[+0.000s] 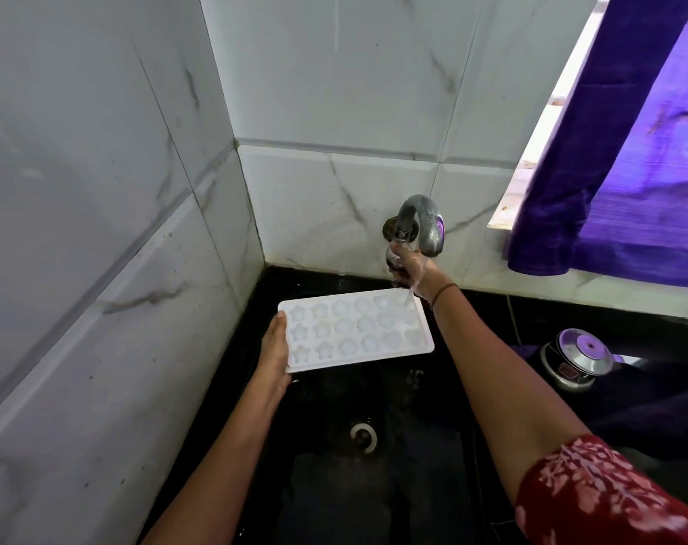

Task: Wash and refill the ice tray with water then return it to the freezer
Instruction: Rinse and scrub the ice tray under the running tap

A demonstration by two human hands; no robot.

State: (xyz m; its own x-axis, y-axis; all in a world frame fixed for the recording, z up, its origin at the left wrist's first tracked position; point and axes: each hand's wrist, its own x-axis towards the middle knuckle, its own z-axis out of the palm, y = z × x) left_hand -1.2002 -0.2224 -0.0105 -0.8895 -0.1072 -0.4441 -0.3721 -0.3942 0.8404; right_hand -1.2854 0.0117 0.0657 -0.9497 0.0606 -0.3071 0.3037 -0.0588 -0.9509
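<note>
Red sleeve (594, 493) | right hand (409, 269) grips tap (427, 220) | left hand (273, 348) holds ice tray (358, 332)

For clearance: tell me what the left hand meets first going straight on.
Likely the tiled wall, beyond the sink; the left hand, holding the ice tray, points there. Depth unclear.

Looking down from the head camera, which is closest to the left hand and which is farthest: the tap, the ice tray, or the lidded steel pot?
1. The ice tray, held at its left end by the left hand.
2. The tap, on the back wall past the tray's far end, gripped by the right hand.
3. The lidded steel pot, far right beside the sink.
</note>
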